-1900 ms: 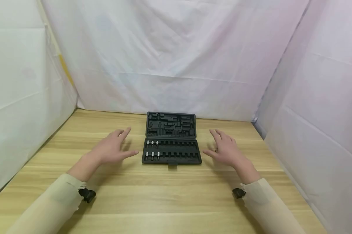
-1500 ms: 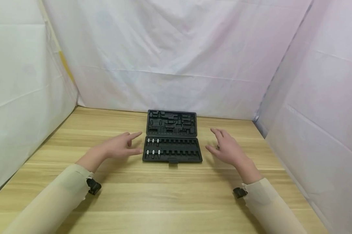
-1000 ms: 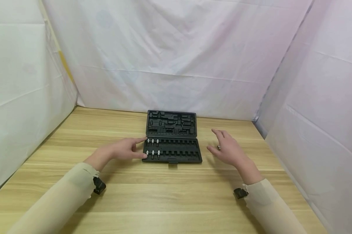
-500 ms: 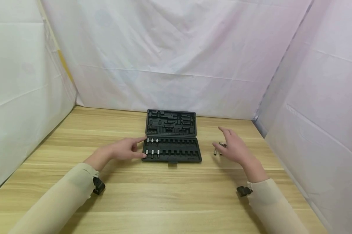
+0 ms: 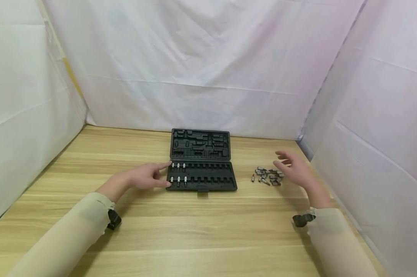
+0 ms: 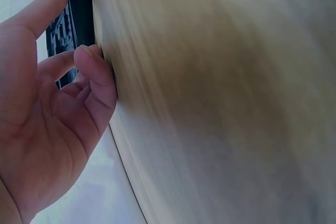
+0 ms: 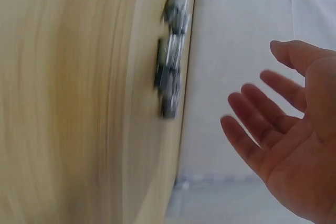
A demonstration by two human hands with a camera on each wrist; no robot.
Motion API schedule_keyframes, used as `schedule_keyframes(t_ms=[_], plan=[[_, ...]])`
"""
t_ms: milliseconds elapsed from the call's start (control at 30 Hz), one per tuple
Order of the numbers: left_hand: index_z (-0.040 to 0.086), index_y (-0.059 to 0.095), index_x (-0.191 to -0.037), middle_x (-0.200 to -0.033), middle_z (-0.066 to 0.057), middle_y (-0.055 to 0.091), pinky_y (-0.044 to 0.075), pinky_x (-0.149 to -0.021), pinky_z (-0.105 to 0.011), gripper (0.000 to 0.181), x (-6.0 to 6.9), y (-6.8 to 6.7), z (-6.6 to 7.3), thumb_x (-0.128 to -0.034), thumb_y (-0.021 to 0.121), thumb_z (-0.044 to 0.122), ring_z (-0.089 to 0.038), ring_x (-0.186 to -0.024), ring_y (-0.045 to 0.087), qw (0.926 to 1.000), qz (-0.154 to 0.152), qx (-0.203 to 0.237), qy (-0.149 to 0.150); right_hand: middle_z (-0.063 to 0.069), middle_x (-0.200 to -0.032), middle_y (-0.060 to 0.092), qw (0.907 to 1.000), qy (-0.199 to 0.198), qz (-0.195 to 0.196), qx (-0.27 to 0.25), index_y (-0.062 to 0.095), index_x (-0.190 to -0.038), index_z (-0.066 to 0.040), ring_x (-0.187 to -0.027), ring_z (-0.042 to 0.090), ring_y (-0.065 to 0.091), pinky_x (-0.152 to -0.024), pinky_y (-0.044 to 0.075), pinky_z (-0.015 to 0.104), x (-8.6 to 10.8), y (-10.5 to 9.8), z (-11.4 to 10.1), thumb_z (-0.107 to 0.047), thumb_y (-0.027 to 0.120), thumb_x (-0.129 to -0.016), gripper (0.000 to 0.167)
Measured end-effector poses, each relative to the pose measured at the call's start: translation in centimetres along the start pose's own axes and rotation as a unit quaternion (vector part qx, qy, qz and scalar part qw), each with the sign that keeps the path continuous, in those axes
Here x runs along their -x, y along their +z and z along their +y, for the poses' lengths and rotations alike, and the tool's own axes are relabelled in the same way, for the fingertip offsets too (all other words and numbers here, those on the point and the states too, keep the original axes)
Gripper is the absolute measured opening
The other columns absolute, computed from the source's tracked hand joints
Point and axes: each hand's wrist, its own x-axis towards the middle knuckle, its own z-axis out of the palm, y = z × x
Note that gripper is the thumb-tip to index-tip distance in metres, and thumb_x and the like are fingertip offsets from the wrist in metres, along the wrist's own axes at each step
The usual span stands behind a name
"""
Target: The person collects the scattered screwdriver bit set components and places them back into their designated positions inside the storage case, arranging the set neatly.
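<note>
An open black socket case [image 5: 208, 175] lies on the table, its lid tilted up behind. Several silver-and-black bit sockets [image 5: 178, 179] stand in two rows at its left end. My left hand [image 5: 146, 177] touches the case's left edge with thumb and index finger extended at its two corners; in the left wrist view the other fingers are bent. To the right of the case lies a loose pile of bit sockets [image 5: 268, 176], blurred in the right wrist view. My right hand [image 5: 294, 169] hovers just right of the pile, fingers relaxed and holding nothing.
The wooden table [image 5: 201, 227] carries the case near its back edge. White cloth walls [image 5: 194, 69] enclose it at the back, left and right. Wrist-worn black cameras sit on both sleeves.
My left hand moved right to the case's left edge and stayed there. My right hand moved away to the right, uncovering the pile of bit sockets beneath it.
</note>
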Motion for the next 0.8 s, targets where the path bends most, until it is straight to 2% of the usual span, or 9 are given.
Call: schedule_keyframes(t_ms=[100, 233, 367, 500, 600, 800], plan=[[0.013, 0.024, -0.176, -0.084, -0.003, 0.063, 0.048, -0.069, -0.035, 0.098, 0.1, -0.1, 0.1, -0.1022, 0.076, 0.049, -0.017, -0.072, 0.053, 1.0, -0.002, -0.002, -0.002, 0.032, -0.144, 0.065, 0.9999, 0.011, -0.006, -0.001, 0.06, -0.151, 0.001, -0.123, 0.049, 0.067, -0.096, 0.059, 0.055, 0.1, -0.8, 1.5, -0.027, 0.063, -0.113, 0.047], [0.013, 0.023, -0.176, -0.086, -0.004, 0.063, 0.048, -0.069, -0.034, 0.098, 0.2, -0.2, 0.3, -0.1024, 0.076, 0.049, -0.017, -0.072, 0.052, 1.0, -0.006, 0.003, -0.005, 0.028, -0.138, 0.07, 0.9989, 0.035, -0.028, -0.015, 0.067, -0.142, 0.001, -0.116, 0.037, 0.071, -0.089, 0.057, 0.037, 0.3, -1.6, 3.6, -0.027, 0.066, -0.112, 0.041], [0.014, 0.023, -0.176, -0.087, -0.004, 0.063, 0.048, -0.069, -0.034, 0.098, 0.4, -0.3, 0.3, -0.1021, 0.076, 0.05, -0.017, -0.073, 0.052, 0.9999, -0.007, 0.007, -0.008, 0.027, -0.134, 0.072, 0.9948, 0.056, -0.06, -0.06, 0.067, -0.137, 0.005, -0.105, 0.025, 0.071, -0.085, 0.058, 0.034, 0.6, -1.9, 5.5, -0.022, 0.07, -0.109, 0.039], [0.015, 0.024, -0.176, -0.088, -0.004, 0.063, 0.049, -0.069, -0.035, 0.098, 0.3, -0.3, 0.2, -0.1017, 0.077, 0.05, -0.018, -0.074, 0.053, 0.9999, -0.007, 0.011, -0.008, 0.026, -0.132, 0.074, 0.9885, 0.073, -0.091, -0.097, 0.068, -0.136, 0.004, -0.095, 0.02, 0.07, -0.08, 0.059, 0.035, 0.8, -2.0, 6.8, -0.018, 0.073, -0.106, 0.037], [0.016, 0.024, -0.176, -0.089, -0.005, 0.064, 0.049, -0.07, -0.035, 0.099, 0.2, -0.2, 0.1, -0.1013, 0.077, 0.051, -0.018, -0.075, 0.054, 0.9999, -0.006, 0.009, -0.012, 0.023, -0.135, 0.074, 0.9875, 0.075, -0.109, -0.086, 0.071, -0.136, -0.002, -0.103, 0.019, 0.069, -0.083, 0.058, 0.033, 0.9, -2.0, 7.2, -0.022, 0.075, -0.106, 0.036], [0.015, 0.024, -0.176, -0.086, -0.004, 0.063, 0.048, -0.069, -0.034, 0.098, 0.1, -0.2, -0.1, -0.1014, 0.077, 0.05, -0.017, -0.073, 0.053, 1.0, -0.004, 0.005, -0.006, 0.021, -0.145, 0.07, 0.9857, 0.079, -0.141, -0.049, 0.07, -0.139, -0.01, -0.134, 0.037, 0.065, -0.1, 0.052, 0.036, 0.9, -1.9, 7.6, -0.032, 0.071, -0.108, 0.038]])
